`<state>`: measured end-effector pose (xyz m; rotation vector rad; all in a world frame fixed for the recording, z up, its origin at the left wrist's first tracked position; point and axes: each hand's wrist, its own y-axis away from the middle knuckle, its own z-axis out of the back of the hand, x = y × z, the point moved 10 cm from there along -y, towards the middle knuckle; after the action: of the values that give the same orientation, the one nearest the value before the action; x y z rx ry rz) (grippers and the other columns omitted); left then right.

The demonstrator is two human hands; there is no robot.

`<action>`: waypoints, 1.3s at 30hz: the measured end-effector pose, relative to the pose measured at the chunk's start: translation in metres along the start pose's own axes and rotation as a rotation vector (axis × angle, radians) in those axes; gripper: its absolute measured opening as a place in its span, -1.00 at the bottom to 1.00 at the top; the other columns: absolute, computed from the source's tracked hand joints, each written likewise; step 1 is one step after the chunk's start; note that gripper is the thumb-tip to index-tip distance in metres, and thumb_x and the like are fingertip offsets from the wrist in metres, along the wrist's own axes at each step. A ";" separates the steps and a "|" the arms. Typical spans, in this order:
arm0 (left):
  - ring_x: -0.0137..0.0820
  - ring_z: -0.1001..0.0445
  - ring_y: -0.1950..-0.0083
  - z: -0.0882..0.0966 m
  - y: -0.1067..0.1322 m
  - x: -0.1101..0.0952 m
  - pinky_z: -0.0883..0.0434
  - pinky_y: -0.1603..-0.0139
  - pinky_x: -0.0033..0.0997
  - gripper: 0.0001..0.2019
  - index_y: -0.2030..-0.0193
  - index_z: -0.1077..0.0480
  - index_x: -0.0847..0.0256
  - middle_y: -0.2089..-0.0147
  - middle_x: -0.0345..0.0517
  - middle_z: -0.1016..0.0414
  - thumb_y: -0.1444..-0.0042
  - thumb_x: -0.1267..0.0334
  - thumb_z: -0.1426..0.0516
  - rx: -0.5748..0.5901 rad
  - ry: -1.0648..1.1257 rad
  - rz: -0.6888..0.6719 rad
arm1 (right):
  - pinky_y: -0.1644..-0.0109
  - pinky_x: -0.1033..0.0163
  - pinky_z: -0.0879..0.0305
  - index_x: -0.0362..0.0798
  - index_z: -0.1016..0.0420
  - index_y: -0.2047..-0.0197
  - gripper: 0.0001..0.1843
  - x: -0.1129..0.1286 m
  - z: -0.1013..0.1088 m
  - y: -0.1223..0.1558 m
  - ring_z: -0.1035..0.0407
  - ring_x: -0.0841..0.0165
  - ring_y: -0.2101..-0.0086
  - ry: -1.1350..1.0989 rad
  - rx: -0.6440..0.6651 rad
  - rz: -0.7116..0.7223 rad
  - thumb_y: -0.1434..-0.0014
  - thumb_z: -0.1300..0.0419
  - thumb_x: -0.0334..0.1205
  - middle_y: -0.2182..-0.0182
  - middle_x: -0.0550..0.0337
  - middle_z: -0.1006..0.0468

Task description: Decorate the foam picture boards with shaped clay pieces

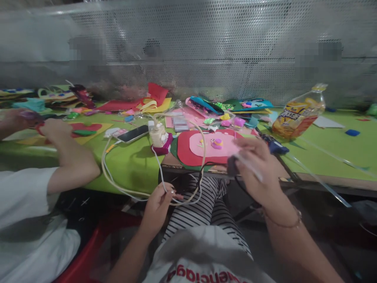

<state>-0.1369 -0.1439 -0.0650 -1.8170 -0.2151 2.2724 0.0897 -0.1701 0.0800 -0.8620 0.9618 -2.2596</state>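
First, locate the striped trousers (191, 214), below the table edge. Directly above them, the left hand (159, 202) has thumb and forefinger closed narrowly on the white cable (160, 167). From this grip, the cable's long axis runs upward, bearing slightly left, to the tabletop. A cream cable (204, 157) forms a wide loop beside it, its right arc passing over the red card (184, 151).

Farther right, the right hand (257, 169) is raised at the table edge, fingers bent around a dark object (232, 166) and a pale strip (250, 167). The strip slants from upper left to lower right; blur hides the exact finger contact. A black cord (203, 169) extends leftward from the dark object.

Beyond the loop, a phone (134, 134) lies with its long axis rising rightward. At the rear stands a perforated metal screen (206, 39).
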 end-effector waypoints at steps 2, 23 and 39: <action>-0.36 -0.45 0.34 -0.002 0.001 0.001 -0.43 0.25 -0.36 -0.73 0.38 -0.29 0.22 0.28 -0.11 -0.30 -0.18 0.05 -0.02 0.006 0.007 -0.002 | 0.01 0.11 -0.29 -0.06 -0.36 0.13 -0.81 0.033 -0.045 0.018 -0.30 0.25 0.08 -0.107 0.385 0.134 -0.23 0.02 -0.37 0.07 -0.01 -0.37; -0.20 -0.32 -0.12 -0.027 0.017 0.016 -0.30 -0.10 -0.18 -0.42 -0.28 0.03 0.18 -0.16 0.11 -0.22 -0.19 0.05 -0.04 0.073 -0.002 -0.173 | 0.02 0.17 -0.27 -0.05 -0.47 0.21 -0.72 -0.017 -0.121 0.037 -0.36 0.29 0.16 -0.570 0.261 -0.338 -0.30 0.04 -0.15 0.27 0.08 -0.49; -0.34 -0.48 0.35 -0.007 0.008 0.010 -0.38 0.27 -0.41 -0.77 0.34 -0.45 0.23 0.39 -0.10 -0.53 -0.17 0.24 0.00 -0.099 -0.380 -0.177 | 0.35 0.31 -0.39 -0.06 -0.50 0.38 -0.71 -0.058 -0.121 0.052 -0.44 0.39 0.45 -1.488 -0.158 -1.003 0.09 -0.38 -0.05 0.46 0.25 -0.54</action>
<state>-0.1328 -0.1492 -0.0785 -1.3278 -0.5371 2.4928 0.0517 -0.1113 -0.0456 -2.8552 -0.1025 -1.2641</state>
